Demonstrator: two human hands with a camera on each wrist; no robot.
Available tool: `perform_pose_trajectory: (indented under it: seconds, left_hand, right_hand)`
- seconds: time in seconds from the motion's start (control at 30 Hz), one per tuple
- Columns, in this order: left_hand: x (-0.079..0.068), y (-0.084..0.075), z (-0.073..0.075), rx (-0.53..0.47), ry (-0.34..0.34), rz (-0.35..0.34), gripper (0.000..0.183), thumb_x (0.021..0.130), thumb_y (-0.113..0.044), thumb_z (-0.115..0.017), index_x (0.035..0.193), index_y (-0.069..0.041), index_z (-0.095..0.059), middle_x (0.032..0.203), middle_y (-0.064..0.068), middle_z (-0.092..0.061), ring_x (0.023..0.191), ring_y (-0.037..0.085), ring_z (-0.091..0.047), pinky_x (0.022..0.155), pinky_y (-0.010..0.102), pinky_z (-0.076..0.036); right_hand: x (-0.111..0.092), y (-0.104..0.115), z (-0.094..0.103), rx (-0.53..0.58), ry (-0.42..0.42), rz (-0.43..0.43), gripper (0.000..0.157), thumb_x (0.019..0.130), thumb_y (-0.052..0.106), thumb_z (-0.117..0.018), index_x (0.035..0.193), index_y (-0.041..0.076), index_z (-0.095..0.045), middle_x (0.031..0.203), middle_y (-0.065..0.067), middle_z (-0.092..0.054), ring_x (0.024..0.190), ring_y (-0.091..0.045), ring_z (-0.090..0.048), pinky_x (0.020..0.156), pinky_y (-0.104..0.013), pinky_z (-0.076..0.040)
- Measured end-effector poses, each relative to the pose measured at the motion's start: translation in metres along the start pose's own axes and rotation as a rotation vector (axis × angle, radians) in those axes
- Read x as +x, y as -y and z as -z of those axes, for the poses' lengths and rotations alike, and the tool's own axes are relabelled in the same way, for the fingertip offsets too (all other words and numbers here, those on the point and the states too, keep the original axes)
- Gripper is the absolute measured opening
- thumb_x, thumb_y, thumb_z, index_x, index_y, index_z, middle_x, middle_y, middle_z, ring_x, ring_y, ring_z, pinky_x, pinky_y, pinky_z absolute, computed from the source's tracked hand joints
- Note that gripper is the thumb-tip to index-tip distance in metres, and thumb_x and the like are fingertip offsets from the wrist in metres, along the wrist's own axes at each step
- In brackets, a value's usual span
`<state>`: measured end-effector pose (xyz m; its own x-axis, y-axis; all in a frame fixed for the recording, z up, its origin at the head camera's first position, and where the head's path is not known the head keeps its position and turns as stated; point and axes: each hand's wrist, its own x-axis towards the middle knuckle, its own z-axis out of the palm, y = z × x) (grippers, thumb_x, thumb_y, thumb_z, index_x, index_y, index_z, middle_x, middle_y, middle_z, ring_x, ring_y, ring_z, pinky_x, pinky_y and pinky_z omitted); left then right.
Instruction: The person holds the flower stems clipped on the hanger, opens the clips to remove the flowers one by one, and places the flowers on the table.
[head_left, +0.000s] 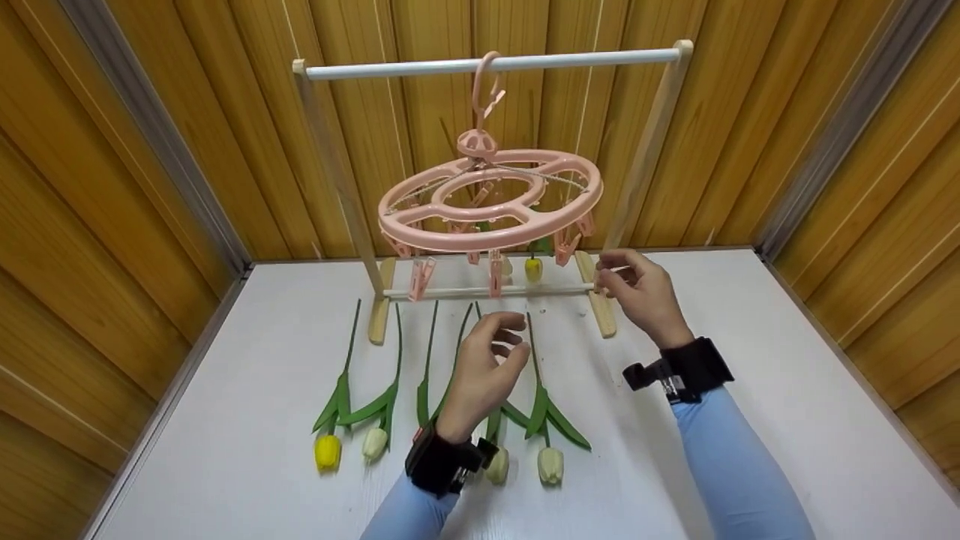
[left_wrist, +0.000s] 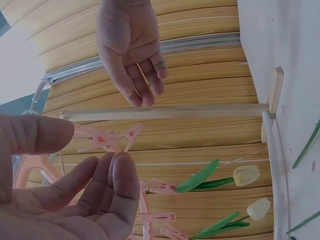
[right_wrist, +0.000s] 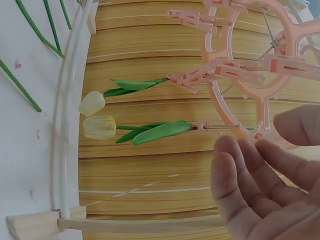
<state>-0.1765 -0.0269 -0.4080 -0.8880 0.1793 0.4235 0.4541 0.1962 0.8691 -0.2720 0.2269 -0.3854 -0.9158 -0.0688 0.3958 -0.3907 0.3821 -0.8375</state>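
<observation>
A pink ring hanger (head_left: 551, 223) with clothespins hangs by its hook from the stand's white rod. Two tulips dangle head down from its clips, a yellow one (head_left: 533, 270) and a white one (left_wrist: 258, 209). My left hand (head_left: 484, 375) hovers in front of the hanger, above the tulips on the table, its fingers loosely bent and holding nothing. Beside the stand's right post is my right hand (head_left: 645, 296), thumb apart from the fingers (right_wrist: 260, 172), with nothing between them. Near the left hand, a pink clothespin (head_left: 496, 274) hangs from the ring's front edge.
Several tulips lie on the white table (head_left: 247, 420), among them a yellow tulip (head_left: 327, 453) and a white tulip (head_left: 550, 465); my left arm partly covers others. The stand has wooden feet (head_left: 379, 322) and a lower white bar (head_left: 450, 292). Wood-pattern panels (head_left: 847, 225) enclose the table.
</observation>
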Motion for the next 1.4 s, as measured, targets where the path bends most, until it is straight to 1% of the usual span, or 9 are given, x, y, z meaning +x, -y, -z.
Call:
perform_pose_trajectory:
  seconds: [0.13, 0.3, 0.47, 0.63, 0.8, 0.93, 1.07, 1.27, 1.4]
  left_hand:
    - [-0.001, -0.002, 0.001, -0.022, -0.039, -0.004, 0.032, 0.098, -0.002, -0.061, 0.129, 0.0, -0.062, 0.12, 0.016, -0.065, 0.104, 0.026, -0.064, 0.09, 0.037, -0.052]
    - [-0.004, -0.002, 0.0, -0.039, -0.047, -0.017, 0.03, 0.098, -0.003, -0.061, 0.128, -0.001, -0.063, 0.118, 0.013, -0.066, 0.102, 0.025, -0.065, 0.089, 0.035, -0.052]
    - [-0.005, -0.004, 0.001, -0.039, -0.037, -0.018, 0.031, 0.098, -0.004, -0.061, 0.129, -0.002, -0.063, 0.119, 0.013, -0.066, 0.103, 0.025, -0.065, 0.089, 0.036, -0.052]
    - [-0.004, -0.004, 0.002, -0.035, -0.037, -0.023, 0.03, 0.098, -0.004, -0.061, 0.128, -0.002, -0.063, 0.119, 0.014, -0.066, 0.103, 0.025, -0.065, 0.089, 0.036, -0.052]
    - [-0.004, -0.004, 0.003, -0.038, -0.044, -0.022, 0.03, 0.098, -0.003, -0.061, 0.128, -0.002, -0.063, 0.118, 0.013, -0.066, 0.102, 0.025, -0.065, 0.089, 0.035, -0.052]
    - [-0.004, -0.003, 0.003, -0.041, -0.042, -0.021, 0.029, 0.098, -0.003, -0.062, 0.127, -0.002, -0.064, 0.118, 0.013, -0.066, 0.102, 0.025, -0.065, 0.088, 0.034, -0.052]
    - [-0.004, -0.001, 0.003, -0.038, -0.035, -0.016, 0.028, 0.098, -0.004, -0.062, 0.126, -0.002, -0.064, 0.117, 0.013, -0.067, 0.101, 0.024, -0.065, 0.088, 0.034, -0.051]
    - [-0.005, -0.002, 0.002, -0.031, -0.034, -0.001, 0.029, 0.099, -0.005, -0.061, 0.128, -0.004, -0.065, 0.118, 0.011, -0.066, 0.102, 0.023, -0.065, 0.09, 0.036, -0.051]
    - [-0.006, -0.003, 0.0, -0.019, -0.037, -0.009, 0.029, 0.1, -0.005, -0.061, 0.129, -0.004, -0.064, 0.12, 0.014, -0.066, 0.102, 0.024, -0.065, 0.089, 0.036, -0.051]
  right_hand:
    - [0.016, 0.007, -0.004, -0.006, -0.058, -0.021, 0.033, 0.1, 0.007, -0.061, 0.13, -0.008, -0.061, 0.121, -0.026, -0.065, 0.083, 0.002, -0.065, 0.073, -0.016, -0.055]
    - [0.036, 0.012, -0.008, -0.017, -0.071, -0.052, 0.04, 0.099, 0.013, -0.063, 0.134, -0.006, -0.059, 0.127, -0.026, -0.066, 0.084, 0.004, -0.062, 0.071, -0.016, -0.054]
    - [0.051, 0.009, -0.011, -0.01, -0.055, -0.058, 0.039, 0.1, 0.014, -0.067, 0.133, -0.008, -0.06, 0.122, -0.029, -0.067, 0.08, 0.003, -0.063, 0.069, -0.015, -0.053]
    - [0.056, 0.007, -0.014, -0.023, -0.064, -0.048, 0.031, 0.101, 0.011, -0.066, 0.125, -0.009, -0.065, 0.108, -0.028, -0.069, 0.073, 0.003, -0.062, 0.066, -0.017, -0.053]
    - [0.053, 0.008, -0.017, -0.026, -0.081, -0.006, 0.023, 0.101, 0.009, -0.066, 0.117, -0.007, -0.069, 0.094, -0.022, -0.071, 0.07, 0.0, -0.062, 0.063, -0.016, -0.052]
    - [0.045, 0.009, -0.019, -0.025, -0.093, 0.014, 0.021, 0.101, 0.01, -0.066, 0.114, -0.006, -0.071, 0.097, -0.023, -0.073, 0.069, 0.0, -0.063, 0.064, -0.018, -0.053]
    - [0.034, 0.011, -0.022, 0.007, -0.098, 0.046, 0.02, 0.1, 0.01, -0.067, 0.113, -0.005, -0.071, 0.102, -0.025, -0.072, 0.068, 0.001, -0.064, 0.064, -0.019, -0.053]
    - [0.015, 0.016, -0.027, 0.072, -0.107, 0.138, 0.021, 0.099, 0.007, -0.068, 0.113, -0.008, -0.069, 0.097, -0.024, -0.07, 0.067, -0.001, -0.063, 0.059, -0.016, -0.05]
    - [0.006, 0.019, -0.032, 0.071, -0.127, 0.213, 0.02, 0.098, 0.004, -0.069, 0.113, -0.009, -0.07, 0.096, -0.021, -0.069, 0.069, -0.003, -0.064, 0.06, -0.015, -0.049]
